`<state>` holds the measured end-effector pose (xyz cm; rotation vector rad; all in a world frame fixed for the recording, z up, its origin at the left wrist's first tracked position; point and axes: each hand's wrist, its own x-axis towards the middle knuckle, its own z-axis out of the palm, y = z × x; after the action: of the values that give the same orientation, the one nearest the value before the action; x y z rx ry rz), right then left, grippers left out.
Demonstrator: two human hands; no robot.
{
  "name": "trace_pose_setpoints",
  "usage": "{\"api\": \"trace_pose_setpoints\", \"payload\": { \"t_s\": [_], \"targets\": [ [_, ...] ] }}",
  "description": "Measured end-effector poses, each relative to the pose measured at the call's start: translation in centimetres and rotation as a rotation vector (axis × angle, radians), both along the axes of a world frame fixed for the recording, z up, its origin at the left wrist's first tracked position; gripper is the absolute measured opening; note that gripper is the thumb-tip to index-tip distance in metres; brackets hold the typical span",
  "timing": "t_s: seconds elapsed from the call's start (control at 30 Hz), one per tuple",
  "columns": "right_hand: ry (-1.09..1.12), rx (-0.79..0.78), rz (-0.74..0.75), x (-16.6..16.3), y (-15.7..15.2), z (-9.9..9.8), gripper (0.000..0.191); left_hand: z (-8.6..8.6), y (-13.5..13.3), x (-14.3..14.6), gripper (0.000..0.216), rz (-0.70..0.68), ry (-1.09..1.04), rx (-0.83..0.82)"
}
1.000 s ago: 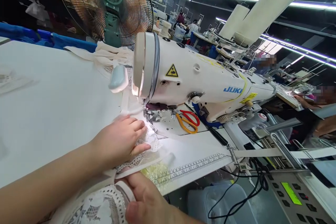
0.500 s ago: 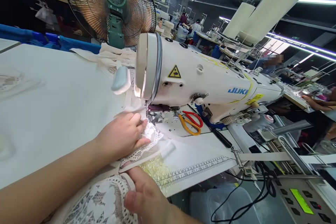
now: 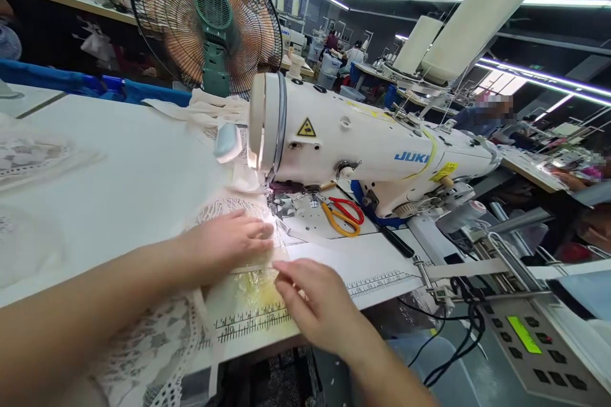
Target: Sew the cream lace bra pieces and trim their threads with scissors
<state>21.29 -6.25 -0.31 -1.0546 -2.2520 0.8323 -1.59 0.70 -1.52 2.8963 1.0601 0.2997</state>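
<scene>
A cream lace fabric point(image 3: 231, 206) lies under the head of a white sewing machine point(image 3: 363, 133), next to the needle area. My left hand point(image 3: 238, 238) rests flat on this lace, fingers stretched toward the right and slightly blurred. At the fabric's near edge, the thumb and forefinger of my right hand point(image 3: 317, 299) are pinched together on the cloth; the exact grip is partly hidden. More of the lace point(image 3: 157, 343) hangs down over the table's front edge below my left forearm.
Scissors with red and orange handles point(image 3: 341, 216) lie by the machine base, beside a black-handled tool point(image 3: 397, 241). A printed ruler point(image 3: 258, 321) runs along the table's front edge. Behind stands a fan point(image 3: 214, 19). A control panel point(image 3: 529, 343) is at the right.
My right hand has moved rightward and up, from under the hanging lace to the fabric's near edge. My left hand has flattened on the lace. The view has shifted slightly.
</scene>
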Motion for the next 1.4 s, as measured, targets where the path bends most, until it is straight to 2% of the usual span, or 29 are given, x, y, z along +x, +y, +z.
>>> {"api": "trace_pose_setpoints", "payload": {
  "t_s": [0.07, 0.13, 0.23, 0.3, 0.5, 0.67, 0.97, 1.23, 1.4],
  "targets": [
    [-0.21, 0.158, -0.023, 0.5, 1.7, 0.0, 0.033, -0.6, -1.9, 1.0, 0.043, -0.072, 0.04, -0.007],
    [-0.386, 0.198, 0.032, 0.9, 2.9, -0.3, 0.033, -2.0, -3.6, 1.5, 0.041, -0.056, -0.005, 0.059],
    [-0.5, 0.243, 0.098, 1.5, 3.2, -1.1, 0.031, -4.1, -5.0, 1.2, 0.044, -0.066, -0.127, 0.16],
    [-0.52, 0.306, 0.112, 1.9, 2.9, -1.5, 0.032, -4.6, -5.2, 0.7, 0.046, -0.076, -0.157, 0.161],
    [-0.603, 0.378, 0.124, 1.7, 2.7, -1.2, 0.033, -2.6, -3.5, 0.0, 0.042, -0.119, -0.135, 0.09],
    [-0.646, 0.359, 0.11, 0.9, 3.8, -0.4, 0.03, -1.8, -0.7, -0.4, 0.039, -0.243, -0.091, 0.125],
    [-0.777, 0.245, 0.14, -0.3, 5.8, 0.8, 0.028, 0.6, 1.9, -0.2, 0.03, -0.32, -0.077, 0.181],
    [-0.889, 0.05, 0.105, -1.8, 6.9, 2.1, 0.04, 0.9, 3.7, -0.1, 0.027, -0.358, -0.15, 0.242],
    [-0.873, 0.058, 0.064, -2.2, 7.0, 1.5, 0.047, 0.8, 4.9, -0.6, 0.026, -0.357, -0.105, 0.278]
  ]
}}
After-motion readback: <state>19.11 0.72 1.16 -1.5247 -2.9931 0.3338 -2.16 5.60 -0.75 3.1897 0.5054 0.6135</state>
